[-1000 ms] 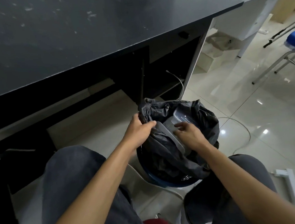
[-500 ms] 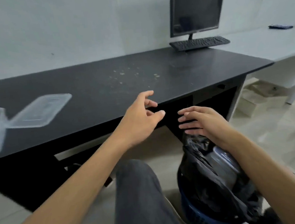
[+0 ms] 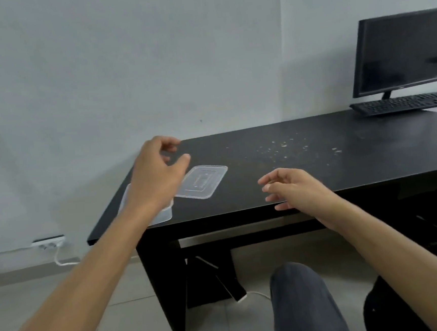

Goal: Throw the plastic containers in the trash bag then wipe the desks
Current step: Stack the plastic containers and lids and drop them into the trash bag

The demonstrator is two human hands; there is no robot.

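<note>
Head view looks down at a black desk (image 3: 318,167) with both hands empty above it. The left hand (image 3: 157,176) hovers over the desk's left end, fingers loosely curled with a narrow gap to the thumb, holding nothing. Just under it sits a clear plastic tub (image 3: 163,215), mostly hidden by the wrist, and a clear flat lid (image 3: 203,181) lies beside it. The right hand (image 3: 290,188) hangs relaxed and part-open over the front edge, touching nothing I can make out. So the throwing away looks unfinished: at least this tub and lid have yet to go in, and the trash bag is not clearly in view. Wiping seems not yet begun, since crumbs (image 3: 281,146) are scattered mid-desk and no cloth shows. A monitor (image 3: 400,51) and keyboard (image 3: 404,103) stand at the far right
</note>
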